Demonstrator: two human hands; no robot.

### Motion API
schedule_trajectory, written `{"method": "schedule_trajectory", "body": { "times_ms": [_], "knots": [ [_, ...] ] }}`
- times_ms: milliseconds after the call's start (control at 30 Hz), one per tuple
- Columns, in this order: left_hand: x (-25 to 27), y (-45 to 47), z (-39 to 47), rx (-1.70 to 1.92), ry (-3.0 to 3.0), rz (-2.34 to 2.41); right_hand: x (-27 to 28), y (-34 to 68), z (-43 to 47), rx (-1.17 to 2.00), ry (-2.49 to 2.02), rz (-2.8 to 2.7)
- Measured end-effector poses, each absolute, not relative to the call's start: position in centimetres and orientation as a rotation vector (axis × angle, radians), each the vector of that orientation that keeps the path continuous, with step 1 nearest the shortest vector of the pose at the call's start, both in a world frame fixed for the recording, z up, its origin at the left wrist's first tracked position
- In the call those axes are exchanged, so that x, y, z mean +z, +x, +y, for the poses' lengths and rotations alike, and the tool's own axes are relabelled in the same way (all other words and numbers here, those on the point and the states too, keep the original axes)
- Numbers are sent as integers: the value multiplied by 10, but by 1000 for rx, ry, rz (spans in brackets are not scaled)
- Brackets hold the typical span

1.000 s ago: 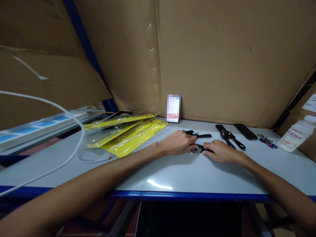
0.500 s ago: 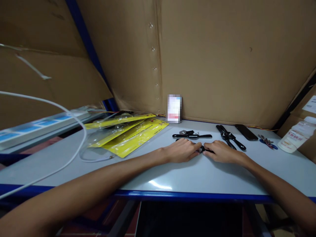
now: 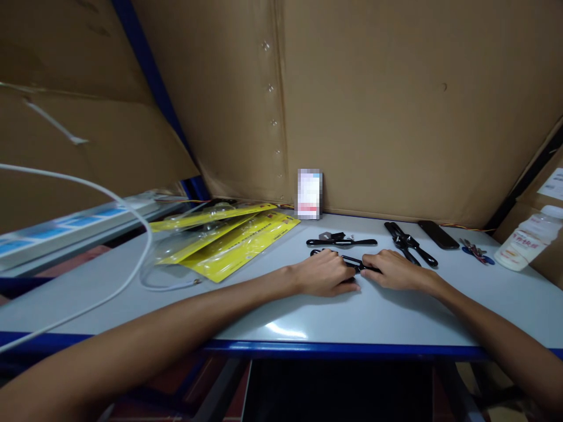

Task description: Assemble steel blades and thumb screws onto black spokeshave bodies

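A black spokeshave (image 3: 353, 262) is between my two hands, just above or on the table; its left handle end shows behind my left hand. My right hand (image 3: 393, 269) is closed around the right handle. My left hand (image 3: 324, 273) curls over the left side, thumb stretched out below; a dark bit shows under its fingers, too hidden to name. Behind lies another spokeshave (image 3: 365, 242), with small dark metal parts (image 3: 335, 236) beside it. Two more crossed black spokeshaves (image 3: 409, 243) rest right of it.
Yellow blister packs (image 3: 237, 249) lie on the left of the grey table (image 3: 246, 316). A white cable (image 3: 148, 234) loops there, near a power strip (image 3: 74, 225). A lit phone (image 3: 309, 194) leans at the back. Rightward are a black phone (image 3: 437, 235), keys (image 3: 475, 251) and a bottle (image 3: 528, 240).
My left fingers have drawn back slightly from the spokeshave's middle, and the thumb has dropped lower, so more of the tool shows. My right hand stays in place.
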State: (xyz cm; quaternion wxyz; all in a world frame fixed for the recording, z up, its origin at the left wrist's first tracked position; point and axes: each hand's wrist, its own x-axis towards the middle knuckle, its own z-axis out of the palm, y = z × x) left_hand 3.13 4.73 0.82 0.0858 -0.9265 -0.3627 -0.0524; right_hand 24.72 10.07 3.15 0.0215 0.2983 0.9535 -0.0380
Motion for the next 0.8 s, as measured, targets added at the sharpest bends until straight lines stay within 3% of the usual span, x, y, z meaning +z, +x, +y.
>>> {"method": "schedule_trajectory", "body": {
  "times_ms": [433,800],
  "knots": [
    [15,36,41,-106,-2725,-1104,31,247,100,-103,925,2955],
    [18,36,39,-62,-2741,-1123,63,276,115,184,1245,2622]
  ]
}}
